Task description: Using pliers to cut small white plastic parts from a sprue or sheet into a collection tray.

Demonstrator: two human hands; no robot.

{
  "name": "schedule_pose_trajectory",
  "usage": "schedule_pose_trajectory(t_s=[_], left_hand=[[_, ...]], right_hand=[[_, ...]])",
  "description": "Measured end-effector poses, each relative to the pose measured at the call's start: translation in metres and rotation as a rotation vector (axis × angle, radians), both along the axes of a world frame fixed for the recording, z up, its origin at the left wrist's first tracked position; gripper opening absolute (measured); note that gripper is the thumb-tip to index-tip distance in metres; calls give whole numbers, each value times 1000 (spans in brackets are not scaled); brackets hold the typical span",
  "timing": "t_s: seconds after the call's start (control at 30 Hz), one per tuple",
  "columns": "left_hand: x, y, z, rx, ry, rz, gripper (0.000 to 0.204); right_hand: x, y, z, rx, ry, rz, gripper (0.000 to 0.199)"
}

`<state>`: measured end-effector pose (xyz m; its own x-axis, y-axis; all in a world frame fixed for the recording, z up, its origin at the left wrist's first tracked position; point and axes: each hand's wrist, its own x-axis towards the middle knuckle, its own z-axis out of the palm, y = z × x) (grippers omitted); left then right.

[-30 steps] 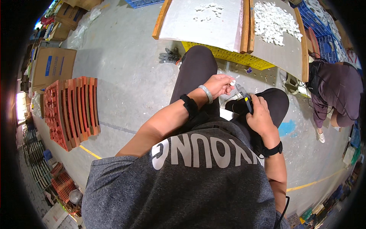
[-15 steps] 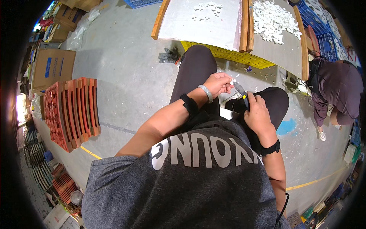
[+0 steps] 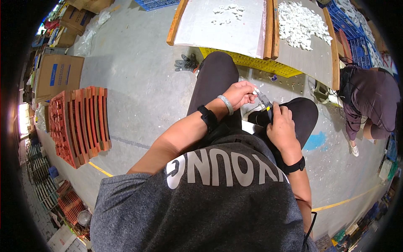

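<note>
Gripping a small cutting tool (image 3: 265, 102) with a yellow-marked handle, the right hand (image 3: 282, 126) sits closed around it just right of frame centre, over the person's lap. The left hand (image 3: 240, 93) is pinched shut on a tiny pale piece (image 3: 254, 89) held against the tool's tip; the piece is too small to make out its shape. The two hands nearly touch.

Judging by its size, the piece is light, stiff and probably brittle, so it wants a firm fingertip pinch at its body, clear of the blades. The tool looks rigid and best held at the handle.

Open room is tight between the raised knees, in black trousers (image 3: 216, 77). Ahead, at the upper middle of the frame, two wooden-framed trays (image 3: 176, 25) of white pieces rest on a yellow crate (image 3: 252, 63), their edges close to the knees. Bare concrete floor (image 3: 138, 84) lies open to the left, up to the red stacked crates (image 3: 79, 124). Another person (image 3: 369, 101) bends at the right edge.
</note>
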<state>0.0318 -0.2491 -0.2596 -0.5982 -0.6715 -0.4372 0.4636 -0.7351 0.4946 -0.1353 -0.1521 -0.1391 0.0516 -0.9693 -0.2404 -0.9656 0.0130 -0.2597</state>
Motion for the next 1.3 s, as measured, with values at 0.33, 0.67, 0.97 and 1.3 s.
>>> schedule_pose_trajectory(t_s=[0.33, 0.67, 0.97, 1.3], left_hand=[[0, 1, 3, -37, -79, 14, 11], [5, 0, 12, 53, 17, 5, 13], [2, 1, 11, 0, -39, -36, 17], [1, 1, 19, -6, -131, -105, 21]], right_hand=[[-8, -3, -10, 8, -71, 39, 58], [-15, 1, -7, -10, -360, -121, 55], [-7, 2, 1, -24, -278, -22, 60], [-11, 1, 7, -57, -159, 105, 64]])
